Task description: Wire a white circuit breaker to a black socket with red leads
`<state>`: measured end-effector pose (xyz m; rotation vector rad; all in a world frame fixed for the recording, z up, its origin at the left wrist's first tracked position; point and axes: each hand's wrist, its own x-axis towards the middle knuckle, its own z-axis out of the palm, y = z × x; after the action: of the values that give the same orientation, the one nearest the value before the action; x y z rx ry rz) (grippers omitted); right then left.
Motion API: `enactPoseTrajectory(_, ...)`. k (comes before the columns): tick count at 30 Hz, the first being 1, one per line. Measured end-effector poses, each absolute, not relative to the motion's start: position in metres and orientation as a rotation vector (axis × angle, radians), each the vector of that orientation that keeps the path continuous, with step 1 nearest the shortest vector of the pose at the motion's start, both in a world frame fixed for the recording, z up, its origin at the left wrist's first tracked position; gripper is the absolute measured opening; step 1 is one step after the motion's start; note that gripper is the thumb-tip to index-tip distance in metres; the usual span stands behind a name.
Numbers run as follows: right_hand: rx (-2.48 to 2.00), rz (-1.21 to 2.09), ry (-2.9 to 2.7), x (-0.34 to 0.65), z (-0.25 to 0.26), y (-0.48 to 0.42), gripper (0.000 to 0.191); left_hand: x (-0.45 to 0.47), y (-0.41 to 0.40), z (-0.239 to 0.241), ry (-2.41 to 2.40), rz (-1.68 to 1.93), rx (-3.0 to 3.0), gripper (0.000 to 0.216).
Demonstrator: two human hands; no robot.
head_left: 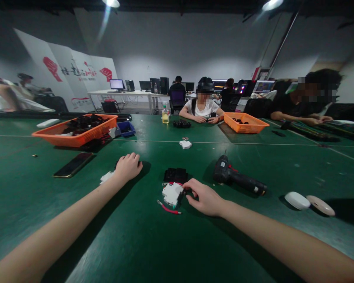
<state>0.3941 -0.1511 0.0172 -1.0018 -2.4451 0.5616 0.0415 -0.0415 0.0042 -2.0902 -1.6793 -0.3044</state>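
Observation:
My left hand [128, 167] rests on the green table with its fingers curled downward. Dark bits show at its edges, but what lies under the fingers is hidden. Partly behind that wrist lies a white plastic piece [107, 177]. The thumb and forefinger of my right hand [205, 197] close around a small black part [184, 193] at the right side of a white circuit breaker [171, 194]. Just beyond the breaker sits a black plastic block [176, 175]. A short red wire [168, 209] with metal end lugs lies on the near side of it.
A cordless drill [237, 179] lies right of centre, with two rounded cases [297, 200] beyond my right forearm. A phone [73, 165] and an orange basket [73, 135] of black parts are left. Another white breaker [185, 144] lies ahead. A co-worker [203, 106] sits opposite.

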Motion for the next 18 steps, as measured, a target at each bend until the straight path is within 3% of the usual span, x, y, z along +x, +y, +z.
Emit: enactPoseTrajectory(18,-0.992,0.560,-2.459,0.394,0.015,-0.151,0.028,0.027,-0.033,0.013,-1.599,-0.227,-2.208,0.035)
